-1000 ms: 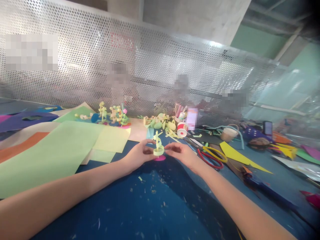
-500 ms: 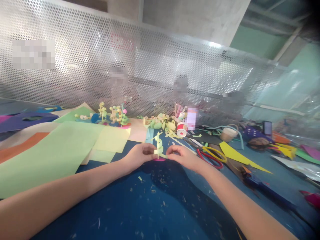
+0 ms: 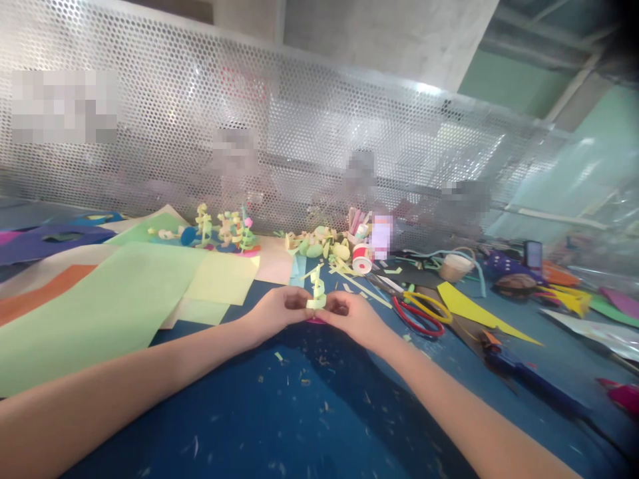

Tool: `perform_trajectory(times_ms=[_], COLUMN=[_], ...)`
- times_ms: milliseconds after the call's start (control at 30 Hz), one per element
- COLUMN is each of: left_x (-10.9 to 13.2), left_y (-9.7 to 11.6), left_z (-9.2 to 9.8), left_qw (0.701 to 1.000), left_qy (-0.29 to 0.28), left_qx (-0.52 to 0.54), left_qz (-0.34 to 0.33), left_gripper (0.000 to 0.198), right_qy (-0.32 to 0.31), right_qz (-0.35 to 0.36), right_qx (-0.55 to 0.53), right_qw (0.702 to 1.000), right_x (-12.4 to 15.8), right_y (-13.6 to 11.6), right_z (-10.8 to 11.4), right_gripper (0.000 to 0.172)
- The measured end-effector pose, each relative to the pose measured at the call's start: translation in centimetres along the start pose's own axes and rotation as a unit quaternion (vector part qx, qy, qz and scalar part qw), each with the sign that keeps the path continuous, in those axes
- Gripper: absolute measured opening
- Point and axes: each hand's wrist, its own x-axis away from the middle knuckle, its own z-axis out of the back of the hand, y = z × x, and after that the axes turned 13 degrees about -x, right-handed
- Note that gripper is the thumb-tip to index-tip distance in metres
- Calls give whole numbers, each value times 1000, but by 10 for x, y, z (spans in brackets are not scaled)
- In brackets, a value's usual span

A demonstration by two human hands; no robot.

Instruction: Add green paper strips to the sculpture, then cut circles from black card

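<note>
Pinching this pale green paper spiral down low with both my left hand and right hand, probably 'cause that steadies it over the pink base.

Left forearm in from 8 o'clock, right forearm from 4, left hand and right hand pinching, fingertips close together.

Pale yellow-green colours the thin coiled paper strip, hot pink the flat round base. The smooth tabletop is deep blue, flecked with pale paper scraps. One looped scissor handle is red; the long pointed paper piece, bright yellow. The perforated screen is silvery grey, dotted with round holes (faint red marks show there).
</note>
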Motion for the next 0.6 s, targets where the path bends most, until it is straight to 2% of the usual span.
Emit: perform_trajectory(times_ms=[200,433,600], left_x=[-1,3,2], left_y=[1,10,10], left_z=[1,2,2], left_qw=[1000,999,999], left_qy=[11,-3,-5], left_qx=[-21,42,47], left_qz=[8,10,3], left_gripper=[31,25,24], right_qy=[25,51,49], right_qz=[-4,-5,9], right_qx=[-28,-42,-39], right_qw=[999,998,998], right_x=[0,-1,-1], right_y=[-2,1,0], right_z=[-5,-7,-8], right_gripper=[18,17,15])
